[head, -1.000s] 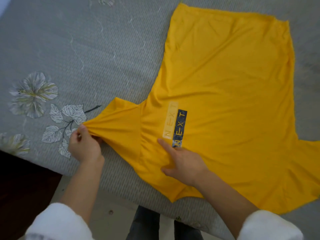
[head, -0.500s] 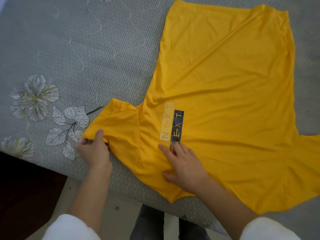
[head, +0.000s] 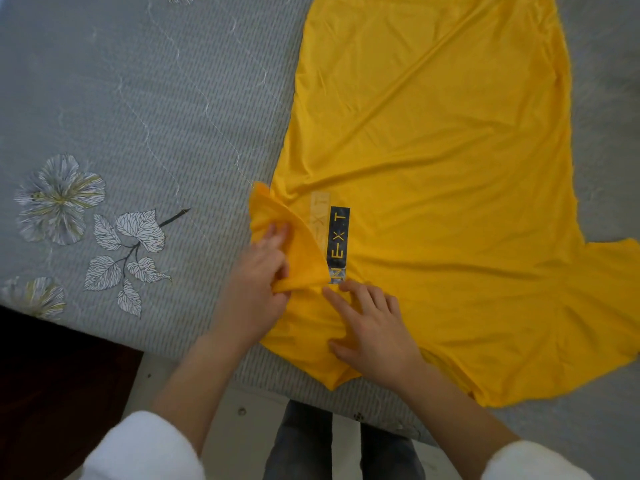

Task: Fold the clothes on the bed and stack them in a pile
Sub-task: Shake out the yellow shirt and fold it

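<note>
Grey bed (head: 138, 116): soft, limp yellow shirt (head: 450, 168), probably best gripped at edges; left hand (head: 256, 289) pinches its sleeve (head: 304, 258), right hand (head: 377, 334) presses with straight fingers (head: 360, 294).

shirt (head: 433, 168) on bed (head: 138, 98), right side

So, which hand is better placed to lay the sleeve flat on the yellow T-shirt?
Left. The left hand grips the turned-over sleeve beside the NEXT print. The right hand presses flat on the yellow T-shirt, probably pinning it.
</note>
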The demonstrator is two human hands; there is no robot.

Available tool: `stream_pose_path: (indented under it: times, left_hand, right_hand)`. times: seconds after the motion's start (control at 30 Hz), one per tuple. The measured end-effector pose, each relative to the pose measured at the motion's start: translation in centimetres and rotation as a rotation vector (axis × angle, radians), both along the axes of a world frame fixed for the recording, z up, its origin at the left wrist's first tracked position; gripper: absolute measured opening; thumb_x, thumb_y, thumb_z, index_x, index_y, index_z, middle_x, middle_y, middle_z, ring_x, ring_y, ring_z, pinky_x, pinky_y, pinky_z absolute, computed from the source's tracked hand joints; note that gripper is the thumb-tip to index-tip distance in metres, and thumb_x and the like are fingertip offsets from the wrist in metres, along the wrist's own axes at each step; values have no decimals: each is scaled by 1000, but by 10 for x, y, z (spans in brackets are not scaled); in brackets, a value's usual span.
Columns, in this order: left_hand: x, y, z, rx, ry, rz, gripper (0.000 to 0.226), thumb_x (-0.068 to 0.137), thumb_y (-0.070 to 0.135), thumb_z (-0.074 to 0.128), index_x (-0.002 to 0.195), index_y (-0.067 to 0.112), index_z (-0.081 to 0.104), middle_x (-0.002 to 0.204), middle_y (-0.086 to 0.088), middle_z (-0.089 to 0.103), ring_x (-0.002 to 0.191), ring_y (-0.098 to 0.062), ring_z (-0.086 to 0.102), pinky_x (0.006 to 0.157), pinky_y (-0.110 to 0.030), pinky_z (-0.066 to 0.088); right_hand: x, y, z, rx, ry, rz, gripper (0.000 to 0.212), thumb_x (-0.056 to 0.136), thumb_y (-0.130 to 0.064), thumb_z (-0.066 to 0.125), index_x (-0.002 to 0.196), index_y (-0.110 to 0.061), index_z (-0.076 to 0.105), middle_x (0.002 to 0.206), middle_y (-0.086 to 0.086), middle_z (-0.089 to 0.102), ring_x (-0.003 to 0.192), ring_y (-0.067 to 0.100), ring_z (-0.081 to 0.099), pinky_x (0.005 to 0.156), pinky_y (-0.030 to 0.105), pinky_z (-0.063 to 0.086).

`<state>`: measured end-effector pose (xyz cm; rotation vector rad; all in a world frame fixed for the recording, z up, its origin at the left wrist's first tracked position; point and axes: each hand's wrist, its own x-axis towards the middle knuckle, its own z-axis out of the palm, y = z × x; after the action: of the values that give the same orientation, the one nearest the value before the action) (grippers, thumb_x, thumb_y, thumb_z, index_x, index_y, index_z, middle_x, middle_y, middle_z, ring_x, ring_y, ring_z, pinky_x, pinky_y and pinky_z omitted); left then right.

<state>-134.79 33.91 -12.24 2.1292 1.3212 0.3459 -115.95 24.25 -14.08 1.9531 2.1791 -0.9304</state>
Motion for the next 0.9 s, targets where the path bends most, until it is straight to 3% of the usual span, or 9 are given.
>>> stream_pose_path:
  times: [0.1, 0.17, 0.23, 0.33, 0.43, 0.6, 0.73, 0.83, 0.9]
  left_hand:
    - [-7, -10, -17, -137, 227, -131, 24, 79, 42, 54, 92, 23, 49, 157, 5, 19, 144, -7, -4, 120, -39, -2]
    - [-9, -18, -24, -134, 268, -156, 58, 80, 60, 38, 126, 25, 44, 160, 6, 7, 146, -8, -12, 118, -36, -10]
    - [-5, -23, -26, -136, 352, -160, 76, 84, 68, 21, 149, 29, 18, 160, 8, -7, 145, -9, -20, 116, -36, -16]
    - [14, -29, -26, -119, 455, -111, 76, 84, 70, 8, 151, 33, 2, 158, 7, -17, 143, -10, -26, 115, -36, -21]
    - [53, -43, -21, -74, 345, -103, 70, 91, 61, 17, 152, 28, 11, 161, 3, -9, 146, -12, -17, 117, -38, -12]
    - [155, -97, -24, -36, 262, -377, 65, 95, 52, 20, 152, 23, 11, 160, -5, -8, 147, -22, -14, 120, -43, -2]
    - [222, -135, -32, -11, 315, -550, 65, 96, 48, 28, 152, 25, 4, 158, -9, -10, 145, -32, -12, 117, -53, -1]
    - [247, -149, -37, -28, 359, -614, 69, 98, 53, 27, 149, 30, -12, 155, -9, -26, 141, -30, -26, 112, -52, -16]
    - [257, -156, -39, -39, 380, -641, 69, 98, 56, 22, 147, 31, -21, 151, -7, -35, 138, -29, -34, 110, -50, -23]
  right_hand:
    - [8, -7, 2, 69, -69, -124, 75, 84, -54, 59, 149, -28, 31, 158, 5, 24, 146, 27, 19, 113, 47, 22]
    - [18, -14, -3, 26, -110, -140, 77, 90, -60, 44, 153, -31, 9, 162, 1, -1, 146, 20, -13, 117, 44, 3]
    - [27, -17, -7, -6, -86, -97, 75, 93, -59, 35, 152, -34, -4, 160, -3, -13, 141, 14, -27, 117, 40, -6]
    - [43, -17, 6, 118, 71, -253, 64, 94, -46, 50, 149, -27, 27, 159, 1, 19, 147, 19, 10, 115, 42, 17]
    - [83, -26, 15, 310, 182, -746, 50, 87, -28, 61, 134, -12, 51, 136, 11, 49, 126, 28, 42, 101, 41, 30]
    - [175, -80, 19, 378, 105, -1368, 37, 86, -1, 62, 122, 5, 52, 120, 25, 51, 113, 37, 47, 96, 44, 36]
    - [229, -122, 20, 303, 7, -1809, 40, 88, -16, 63, 119, 6, 50, 117, 27, 52, 104, 36, 52, 87, 41, 39]
    - [258, -127, 13, 200, 274, -2034, 26, 86, -25, 66, 96, -3, 57, 99, 20, 58, 81, 24, 57, 80, 46, 51]
    - [272, -116, 13, 204, 565, -2172, 19, 87, -24, 67, 84, -10, 55, 89, 12, 60, 74, 17, 60, 70, 37, 54]
